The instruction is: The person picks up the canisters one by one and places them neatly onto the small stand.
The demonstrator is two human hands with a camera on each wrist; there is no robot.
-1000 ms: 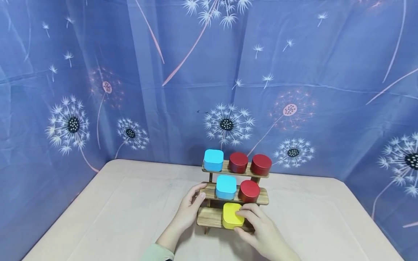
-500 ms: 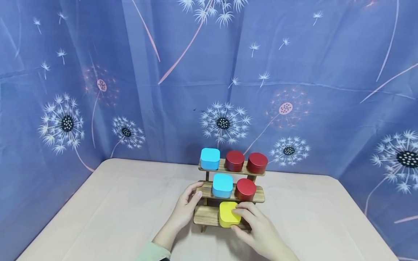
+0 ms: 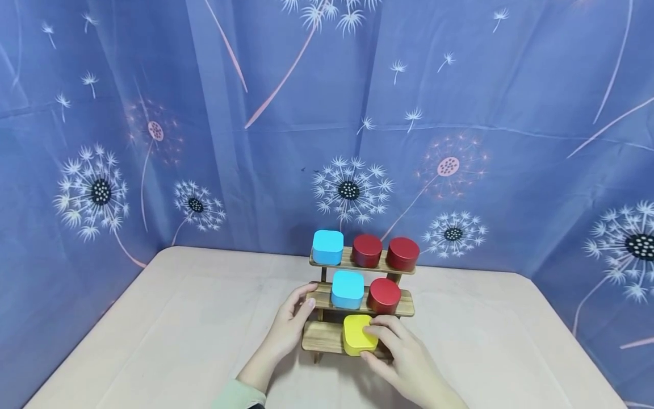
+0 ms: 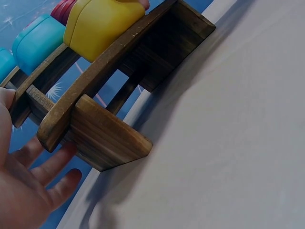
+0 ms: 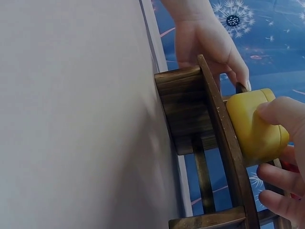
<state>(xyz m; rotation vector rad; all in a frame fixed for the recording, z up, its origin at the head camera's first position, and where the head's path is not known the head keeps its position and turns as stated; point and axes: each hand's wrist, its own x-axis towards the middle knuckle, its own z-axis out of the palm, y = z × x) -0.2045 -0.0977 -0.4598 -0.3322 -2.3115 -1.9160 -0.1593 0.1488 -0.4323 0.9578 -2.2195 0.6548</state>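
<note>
A three-tier wooden display stand (image 3: 321, 336) stands on the table. On its lowest tier, right of the middle, sits a yellow rounded-square tin (image 3: 356, 332). My right hand (image 3: 409, 360) holds this tin at its right side; in the right wrist view the thumb presses the front of the yellow tin (image 5: 252, 129). My left hand (image 3: 284, 329) grips the left end of the middle tier. Seen from the left wrist, the lower fingers of the left hand (image 4: 31, 183) spread beside the stand's leg (image 4: 107, 133). The right hand covers the lowest tier's right end in the head view.
On the middle tier are a blue square tin (image 3: 348, 289) and a red round tin (image 3: 385, 295). The top tier bears another blue tin (image 3: 328, 247) and two red tins (image 3: 367, 251). A blue dandelion-print curtain (image 3: 276, 170) hangs behind the pale table (image 3: 204, 318).
The head view has shifted slightly, so everything appears a little further left. Both hands keep their hold, and the tins stay in their places on the stand.
</note>
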